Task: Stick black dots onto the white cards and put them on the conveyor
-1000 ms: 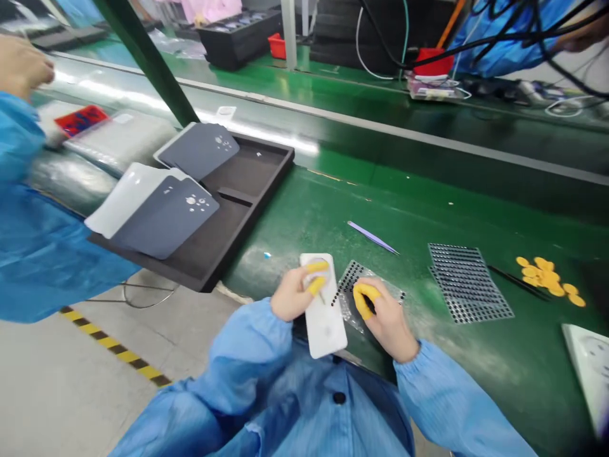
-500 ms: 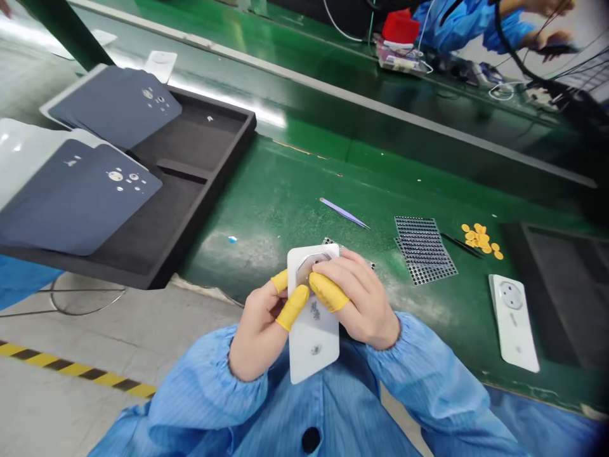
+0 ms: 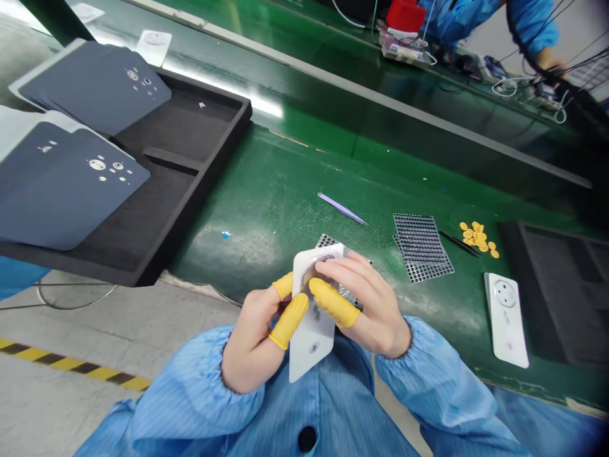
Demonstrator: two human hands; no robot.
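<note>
In front of my chest I hold a white phone back cover (image 3: 304, 349), tilted, with a round recessed camera area near its top and small grey markings below. My left hand (image 3: 252, 336) pinches its left edge between a thumb and finger in yellow finger cots. My right hand (image 3: 373, 311) is bent over the camera area, its yellow-cotted thumb and fingertips against the cover. Whatever lies under those fingertips is hidden. Partly behind the cover, a sheet of small black dots (image 3: 328, 240) lies on the green bench. Purple tweezers (image 3: 342, 209) lie beyond it.
On the right are dotted sheets (image 3: 422, 247), black tweezers (image 3: 459, 244), rolled yellow finger cots (image 3: 476, 238), a white cover (image 3: 508, 330) and a dark tray (image 3: 561, 304). A black divided tray (image 3: 185, 203) with blue-grey sheets (image 3: 71, 197) stands left. A co-worker's sleeve (image 3: 533, 28) shows across.
The white phone back cover has turned more edge-on. My right hand has shifted slightly right, its fingers straighter over the camera area. The left hand keeps its grip.
</note>
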